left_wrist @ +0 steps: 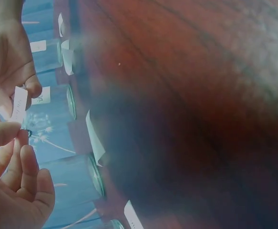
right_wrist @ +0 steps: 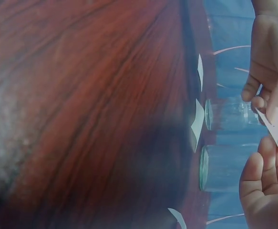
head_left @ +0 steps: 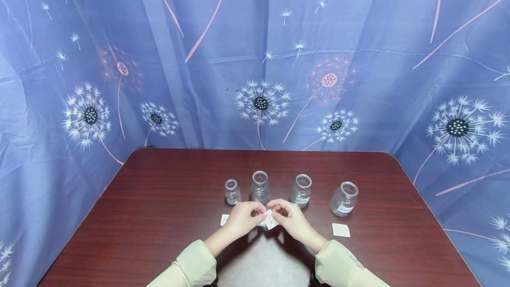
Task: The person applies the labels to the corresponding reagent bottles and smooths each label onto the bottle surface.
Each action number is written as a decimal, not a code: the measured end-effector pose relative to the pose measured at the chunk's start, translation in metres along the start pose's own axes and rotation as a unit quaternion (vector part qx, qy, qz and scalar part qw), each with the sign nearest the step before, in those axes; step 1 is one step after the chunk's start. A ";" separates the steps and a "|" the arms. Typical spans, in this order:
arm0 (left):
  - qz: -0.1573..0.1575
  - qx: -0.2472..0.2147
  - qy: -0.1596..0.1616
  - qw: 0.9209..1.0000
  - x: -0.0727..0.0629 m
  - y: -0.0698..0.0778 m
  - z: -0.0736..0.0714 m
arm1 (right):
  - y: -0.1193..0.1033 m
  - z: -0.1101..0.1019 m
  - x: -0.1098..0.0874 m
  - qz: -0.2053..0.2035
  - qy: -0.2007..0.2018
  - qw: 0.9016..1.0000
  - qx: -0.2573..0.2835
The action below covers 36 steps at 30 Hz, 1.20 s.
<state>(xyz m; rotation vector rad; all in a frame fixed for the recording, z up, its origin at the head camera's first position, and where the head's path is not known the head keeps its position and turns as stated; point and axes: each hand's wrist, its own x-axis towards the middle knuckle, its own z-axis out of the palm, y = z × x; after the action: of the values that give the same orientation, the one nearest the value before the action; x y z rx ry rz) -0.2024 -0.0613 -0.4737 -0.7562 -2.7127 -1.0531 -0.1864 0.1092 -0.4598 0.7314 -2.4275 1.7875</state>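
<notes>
A small white paper label (head_left: 272, 222) is held up between my two hands, above the table's front middle. My left hand (head_left: 244, 220) pinches one end between thumb and fingers. The other end is pinched by my right hand (head_left: 294, 221). Handwriting shows on the label (left_wrist: 19, 105) in the left wrist view, too small to read. Just behind the hands stand two glass jars: a plain one (head_left: 260, 186) and one with a label on its front (head_left: 301, 189). Another white slip (head_left: 261, 223) is partly hidden beneath the hands.
A smaller plain jar (head_left: 232, 193) stands at the left, and a labelled jar (head_left: 344, 199) at the right. One white slip (head_left: 224, 219) lies beside the left hand, another (head_left: 341, 230) before the right jar. A blue dandelion-print curtain (head_left: 255, 56) hangs behind the brown table (head_left: 167, 189).
</notes>
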 end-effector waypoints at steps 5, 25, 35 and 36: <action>-0.007 -0.012 0.012 1.000 -0.004 -0.002 0.001 | 0.019 0.001 0.000 0.018 0.000 1.000 -0.004; -0.094 -0.016 0.072 0.993 0.003 -0.018 0.001 | 0.029 0.008 0.024 0.105 0.041 0.992 -0.052; -0.146 0.015 0.067 0.987 0.012 -0.026 0.004 | 0.037 0.017 0.036 0.089 0.067 0.982 -0.153; -0.148 0.018 0.068 0.986 0.012 -0.026 0.005 | 0.038 0.017 0.036 0.088 0.069 0.981 -0.156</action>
<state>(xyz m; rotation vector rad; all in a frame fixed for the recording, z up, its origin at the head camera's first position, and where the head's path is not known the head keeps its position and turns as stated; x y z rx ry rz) -0.2258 -0.0694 -0.4888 -0.2666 -2.7709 -1.0645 -0.2291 0.0891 -0.4883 0.3621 -2.6562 1.3956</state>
